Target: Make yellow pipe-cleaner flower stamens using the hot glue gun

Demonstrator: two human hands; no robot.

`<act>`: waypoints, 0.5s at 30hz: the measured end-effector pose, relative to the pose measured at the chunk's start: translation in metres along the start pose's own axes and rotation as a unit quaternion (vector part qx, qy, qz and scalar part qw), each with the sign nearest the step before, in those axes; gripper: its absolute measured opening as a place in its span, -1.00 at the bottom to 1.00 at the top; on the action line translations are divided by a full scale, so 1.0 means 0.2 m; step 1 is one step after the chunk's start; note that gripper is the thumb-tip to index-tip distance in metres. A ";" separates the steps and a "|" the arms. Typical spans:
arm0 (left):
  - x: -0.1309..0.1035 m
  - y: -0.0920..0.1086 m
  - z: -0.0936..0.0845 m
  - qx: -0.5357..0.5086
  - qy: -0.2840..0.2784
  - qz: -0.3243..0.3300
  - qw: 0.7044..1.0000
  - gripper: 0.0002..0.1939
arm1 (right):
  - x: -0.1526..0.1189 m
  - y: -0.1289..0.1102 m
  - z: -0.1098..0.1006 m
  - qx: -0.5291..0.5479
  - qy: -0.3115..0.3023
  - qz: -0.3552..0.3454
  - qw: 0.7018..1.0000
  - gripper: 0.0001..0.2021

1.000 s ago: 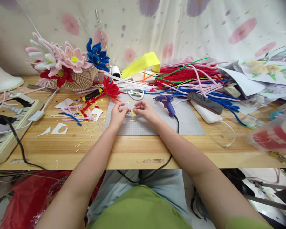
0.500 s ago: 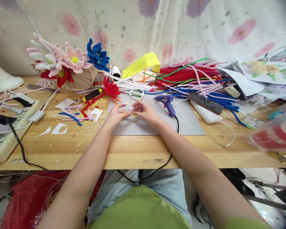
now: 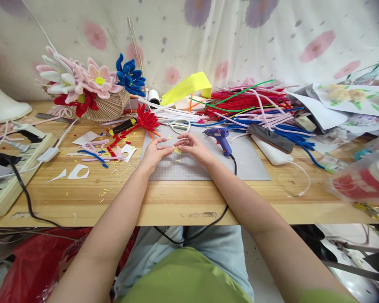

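Over the grey cutting mat (image 3: 246, 166), my left hand (image 3: 156, 155) and my right hand (image 3: 194, 149) meet almost fingertip to fingertip. A small yellow piece (image 3: 177, 150) is pinched between their fingertips; its exact kind is too small to make out. The other fingers of both hands are loosely spread. Just behind my left hand lies a red fuzzy-stem flower (image 3: 147, 118) with orange stems. White-handled scissors (image 3: 180, 126) rest beyond my fingers. To the right of my right hand, a purple glue gun (image 3: 220, 138) lies on the mat with its cable trailing forward.
Several fuzzy flowers in a woven basket (image 3: 109, 105) stand at the back left. A pile of coloured fuzzy stems (image 3: 249, 103), a phone (image 3: 271, 138) and a white power bank (image 3: 268, 151) lie rightward. Scraps and a power strip (image 3: 15, 181) are left; a bagged cup (image 3: 363, 179) stands right.
The fingers of both hands have lifted and spread slightly, and the yellow piece between them shows more clearly. The view has shifted a little; the other things lie as before.
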State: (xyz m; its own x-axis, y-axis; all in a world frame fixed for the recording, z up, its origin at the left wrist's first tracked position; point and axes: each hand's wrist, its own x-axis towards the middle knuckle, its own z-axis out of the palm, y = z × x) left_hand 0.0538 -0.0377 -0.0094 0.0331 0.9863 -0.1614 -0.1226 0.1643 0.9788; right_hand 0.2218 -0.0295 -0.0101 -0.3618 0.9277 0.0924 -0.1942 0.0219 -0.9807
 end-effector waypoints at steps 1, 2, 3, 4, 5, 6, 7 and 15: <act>0.00 0.00 0.00 -0.007 0.007 0.000 1.000 -0.42 | 0.00 0.01 0.00 0.008 0.001 0.008 1.000 -0.63; 0.00 0.00 0.01 -0.014 0.013 0.000 1.000 -0.42 | 0.01 0.02 0.00 0.012 0.003 0.018 1.000 -0.62; -0.01 0.01 0.01 -0.020 0.018 0.000 1.000 -0.43 | 0.01 0.03 0.00 0.015 0.006 0.029 0.999 -0.61; -0.01 0.01 0.01 -0.025 0.021 -0.001 0.999 -0.42 | 0.02 0.03 0.01 0.017 0.012 0.038 0.999 -0.61; -0.01 0.02 0.01 -0.028 0.021 -0.003 0.999 -0.42 | 0.02 0.04 0.01 0.018 0.019 0.044 0.999 -0.61; -0.01 0.02 0.01 -0.030 0.019 -0.008 0.999 -0.42 | 0.02 0.04 0.01 0.018 0.029 0.047 0.998 -0.61; -0.02 0.03 0.01 -0.032 0.015 -0.015 0.999 -0.43 | 0.02 0.04 0.01 0.019 0.037 0.047 0.998 -0.61; -0.01 0.03 -0.01 -0.015 0.003 -0.007 1.000 -0.44 | 0.02 0.01 0.00 0.001 0.025 0.049 0.998 -0.64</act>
State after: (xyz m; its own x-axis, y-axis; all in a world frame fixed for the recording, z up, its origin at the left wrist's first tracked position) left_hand 0.0503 -0.0379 -0.0042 0.0281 0.9841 -0.1752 -0.1521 0.1775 0.9723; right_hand 0.2199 -0.0262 -0.0114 -0.3330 0.9428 -0.0123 -0.1626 -0.0703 -0.9842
